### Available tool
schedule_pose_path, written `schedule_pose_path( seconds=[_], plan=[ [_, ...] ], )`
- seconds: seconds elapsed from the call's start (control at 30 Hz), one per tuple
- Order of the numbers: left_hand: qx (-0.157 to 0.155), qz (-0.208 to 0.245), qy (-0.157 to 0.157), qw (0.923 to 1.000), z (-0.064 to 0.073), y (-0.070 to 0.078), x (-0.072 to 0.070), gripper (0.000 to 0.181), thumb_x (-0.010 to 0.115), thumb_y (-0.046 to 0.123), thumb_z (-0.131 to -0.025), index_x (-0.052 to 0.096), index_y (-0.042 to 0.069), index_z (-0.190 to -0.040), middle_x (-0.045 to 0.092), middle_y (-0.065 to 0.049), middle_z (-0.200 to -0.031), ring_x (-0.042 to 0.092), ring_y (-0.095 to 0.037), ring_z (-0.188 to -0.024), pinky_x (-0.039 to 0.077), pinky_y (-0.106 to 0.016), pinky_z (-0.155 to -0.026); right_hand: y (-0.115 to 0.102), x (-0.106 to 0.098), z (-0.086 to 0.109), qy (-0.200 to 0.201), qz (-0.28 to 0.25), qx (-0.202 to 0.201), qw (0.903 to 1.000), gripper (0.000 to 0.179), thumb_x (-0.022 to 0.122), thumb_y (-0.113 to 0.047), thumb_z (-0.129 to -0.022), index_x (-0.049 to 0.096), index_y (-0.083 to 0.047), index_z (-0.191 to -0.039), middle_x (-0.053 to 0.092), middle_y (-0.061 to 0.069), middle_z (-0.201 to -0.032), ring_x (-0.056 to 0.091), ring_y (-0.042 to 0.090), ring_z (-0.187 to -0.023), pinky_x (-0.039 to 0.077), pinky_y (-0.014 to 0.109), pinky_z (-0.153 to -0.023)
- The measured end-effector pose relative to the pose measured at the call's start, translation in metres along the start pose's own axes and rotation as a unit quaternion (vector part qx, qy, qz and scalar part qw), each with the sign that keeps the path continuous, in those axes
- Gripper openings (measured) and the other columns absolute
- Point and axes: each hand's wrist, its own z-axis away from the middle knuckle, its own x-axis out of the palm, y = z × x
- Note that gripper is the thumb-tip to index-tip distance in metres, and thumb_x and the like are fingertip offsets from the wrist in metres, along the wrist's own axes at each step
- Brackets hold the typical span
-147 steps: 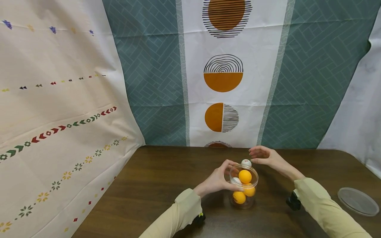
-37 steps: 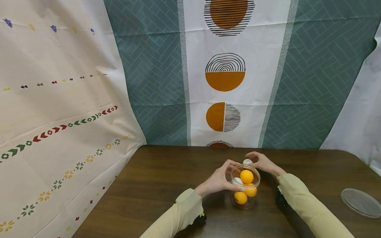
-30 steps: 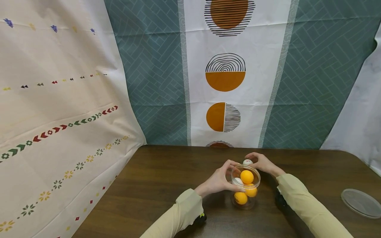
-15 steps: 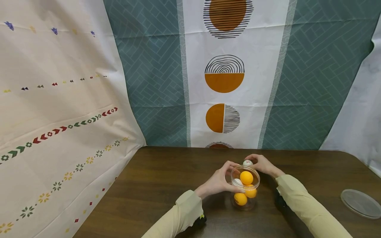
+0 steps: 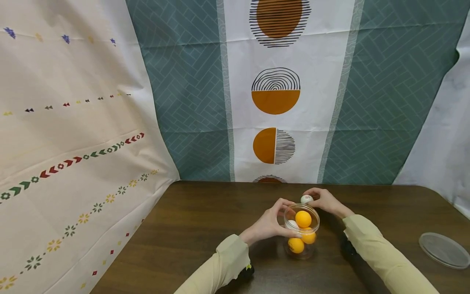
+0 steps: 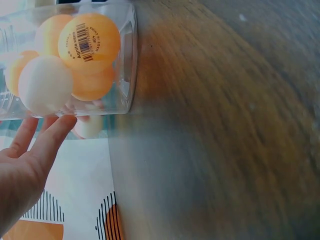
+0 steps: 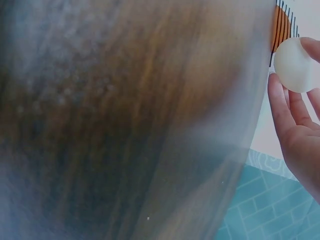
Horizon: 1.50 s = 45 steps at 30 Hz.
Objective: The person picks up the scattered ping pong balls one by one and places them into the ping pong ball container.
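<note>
My left hand [image 5: 269, 222] grips the upper side of a clear plastic jar [image 5: 299, 255] that stands on the table with its top uncovered. Several orange ping-pong balls [image 5: 303, 219] and a white one [image 6: 46, 85] are inside it. Printing and a barcode show on one orange ball [image 6: 90, 42] in the left wrist view. Just behind the jar's rim, my right hand [image 5: 327, 202] pinches another white ping-pong ball [image 5: 306, 199] between thumb and fingers. The right wrist view shows this white ball [image 7: 295, 65] at the fingertips, off the tabletop.
A round translucent lid [image 5: 444, 250] lies on the dark wooden table [image 5: 191, 228] at the far right. Behind the table's back edge hangs a patterned cloth [image 5: 191, 102]. A cream cloth [image 5: 73, 143] with small motifs drapes along the left side.
Since the earliest frame, my right hand has moved in from the right and taken the white ping-pong ball. It has since shifted slightly up and right with it. My left hand keeps its grip.
</note>
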Motion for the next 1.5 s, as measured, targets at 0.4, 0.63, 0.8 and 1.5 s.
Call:
schedule_pose_path(
  seconds=[0.4, 0.63, 0.8, 1.5],
  plan=[
    [0.005, -0.006, -0.002, 1.0000, -0.002, -0.002, 0.000, 0.061, 0.076, 0.019, -0.074, 0.039, 0.028, -0.122, 0.052, 0.001, -0.114, 0.046, -0.027, -0.105, 0.041, -0.030, -0.080, -0.011, -0.005, 0.003, 0.002, -0.014, -0.024, 0.9996, 0.033, 0.066, -0.002, -0.077, 0.054, 0.012, -0.105, 0.058, 0.018, -0.095, 0.055, 0.028, -0.081, 0.046, 0.031, -0.070],
    [0.006, -0.011, 0.003, 0.9999, -0.001, -0.001, -0.001, 0.062, 0.076, 0.020, -0.073, 0.039, 0.027, -0.123, 0.051, -0.001, -0.114, 0.047, -0.025, -0.105, 0.040, -0.030, -0.081, -0.013, -0.009, 0.005, 0.002, -0.027, -0.027, 0.9993, 0.033, 0.066, -0.003, -0.078, 0.054, 0.012, -0.105, 0.058, 0.018, -0.095, 0.054, 0.027, -0.080, 0.046, 0.028, -0.070],
    [0.008, -0.015, 0.005, 0.9998, -0.001, -0.001, -0.002, 0.064, 0.077, 0.021, -0.072, 0.038, 0.029, -0.122, 0.052, 0.002, -0.112, 0.048, -0.023, -0.104, 0.040, -0.031, -0.081, -0.012, -0.012, 0.005, 0.000, -0.030, -0.027, 0.9992, 0.035, 0.067, -0.004, -0.078, 0.054, 0.012, -0.106, 0.059, 0.017, -0.095, 0.054, 0.027, -0.080, 0.046, 0.026, -0.069],
    [0.008, -0.014, 0.004, 0.9999, 0.000, 0.000, 0.000, 0.062, 0.076, 0.018, -0.073, 0.039, 0.026, -0.122, 0.053, 0.001, -0.111, 0.048, -0.022, -0.103, 0.040, -0.030, -0.082, -0.028, -0.018, 0.010, -0.006, -0.062, -0.017, 0.9979, 0.040, 0.068, -0.009, -0.081, 0.051, 0.010, -0.112, 0.057, 0.018, -0.100, 0.055, 0.029, -0.086, 0.047, 0.033, -0.074]
  ],
)
